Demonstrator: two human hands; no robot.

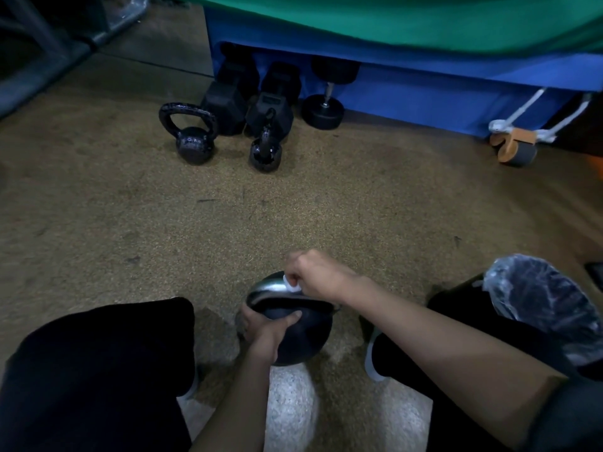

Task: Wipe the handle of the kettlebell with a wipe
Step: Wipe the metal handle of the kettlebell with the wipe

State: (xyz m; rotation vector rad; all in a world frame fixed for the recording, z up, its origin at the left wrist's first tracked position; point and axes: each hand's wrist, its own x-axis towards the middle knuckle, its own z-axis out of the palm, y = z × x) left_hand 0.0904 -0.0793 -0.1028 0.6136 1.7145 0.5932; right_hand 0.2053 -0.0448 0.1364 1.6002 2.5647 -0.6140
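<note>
Head view, down onto a speckled brown floor. Near centre, between two knees in black: the kettlebell, black, set on the floor, perhaps tipped a little toward the far side, though hard to judge in the dim light. Handle on its far, upper side, shiny grey. Right grip over the right end of the handle, fingers curled, pinching a small white wipe against the metal. Left grip wrapped round the left side of the ball: thumb laid across the top, fingers curled round the far-left flank.

Far from all this, left of centre: two smaller kettlebells — a larger one on the left, a slimmer one just to its right, apart from each other. Behind them two black hex dumbbells side by side, and right of those a round-headed dumbbell pointing away, all tucked against a blue mat under green cloth. Far right: an orange-and-grey roller wheel with white handles. Near right, just beyond the right forearm: a bin lined with clear plastic.
</note>
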